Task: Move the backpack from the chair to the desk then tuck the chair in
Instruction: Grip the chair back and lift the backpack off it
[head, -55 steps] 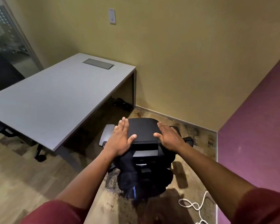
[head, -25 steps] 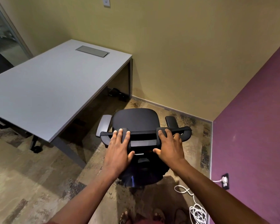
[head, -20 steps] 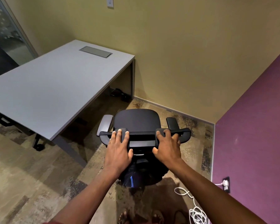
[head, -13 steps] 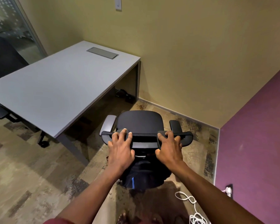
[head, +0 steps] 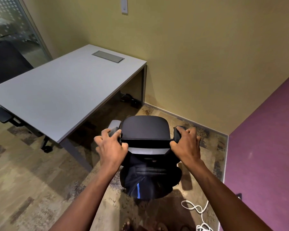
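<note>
Both hands (head: 113,145) (head: 187,144) gripped the chair (head: 145,129) back's corners. Angled wrongly, its armrest (head: 114,126) might strike the surface (head: 60,90) edge.

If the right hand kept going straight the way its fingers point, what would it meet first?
The right hand grips the chair by its right armrest. Beyond that lies bare floor, then probably the yellow wall at its baseboard; depth is hard to judge.

Both hands, the left hand (head: 111,145) and right hand (head: 188,145), grip the black chair (head: 145,129) by its backrest, beside the bare grey worktop's (head: 57,90) near corner.
</note>
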`<action>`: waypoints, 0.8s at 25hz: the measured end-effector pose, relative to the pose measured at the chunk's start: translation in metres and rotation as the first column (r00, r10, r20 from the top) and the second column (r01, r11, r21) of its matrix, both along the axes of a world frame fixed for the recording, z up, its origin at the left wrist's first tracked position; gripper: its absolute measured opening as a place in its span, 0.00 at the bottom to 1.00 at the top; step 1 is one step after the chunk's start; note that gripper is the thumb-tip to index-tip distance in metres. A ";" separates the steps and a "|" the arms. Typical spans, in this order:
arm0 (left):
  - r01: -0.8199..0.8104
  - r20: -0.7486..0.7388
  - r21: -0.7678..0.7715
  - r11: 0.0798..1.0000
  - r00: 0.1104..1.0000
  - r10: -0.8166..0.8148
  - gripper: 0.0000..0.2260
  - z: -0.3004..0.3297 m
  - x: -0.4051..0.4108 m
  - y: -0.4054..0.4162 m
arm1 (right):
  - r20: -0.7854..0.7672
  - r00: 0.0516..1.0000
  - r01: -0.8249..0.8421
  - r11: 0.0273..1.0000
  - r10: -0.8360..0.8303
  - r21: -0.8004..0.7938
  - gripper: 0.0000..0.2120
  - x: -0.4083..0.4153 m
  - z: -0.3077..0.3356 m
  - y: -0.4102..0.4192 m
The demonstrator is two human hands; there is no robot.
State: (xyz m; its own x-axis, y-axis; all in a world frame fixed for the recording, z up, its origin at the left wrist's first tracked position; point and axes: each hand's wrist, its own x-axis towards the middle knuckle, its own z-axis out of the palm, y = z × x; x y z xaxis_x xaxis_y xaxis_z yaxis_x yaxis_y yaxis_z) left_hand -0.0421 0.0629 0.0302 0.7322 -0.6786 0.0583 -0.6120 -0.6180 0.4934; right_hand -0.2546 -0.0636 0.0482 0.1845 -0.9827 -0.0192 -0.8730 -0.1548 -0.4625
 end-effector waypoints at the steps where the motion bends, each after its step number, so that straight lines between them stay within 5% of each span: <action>1: -0.044 -0.030 -0.003 0.999 0.999 0.044 0.24 0.001 0.000 0.001 | 0.010 1.000 0.018 1.000 -0.018 -0.005 0.28 -0.002 0.002 -0.001; 6: -0.155 -0.075 0.031 0.987 0.985 0.157 0.18 0.004 -0.004 0.008 | 0.007 0.997 0.076 0.997 -0.076 0.023 0.28 -0.015 0.003 -0.004; 20: -0.046 -0.101 0.173 0.984 0.993 0.064 0.21 0.002 -0.048 0.012 | -0.049 0.992 0.111 0.992 -0.114 -0.063 0.31 -0.063 0.007 -0.002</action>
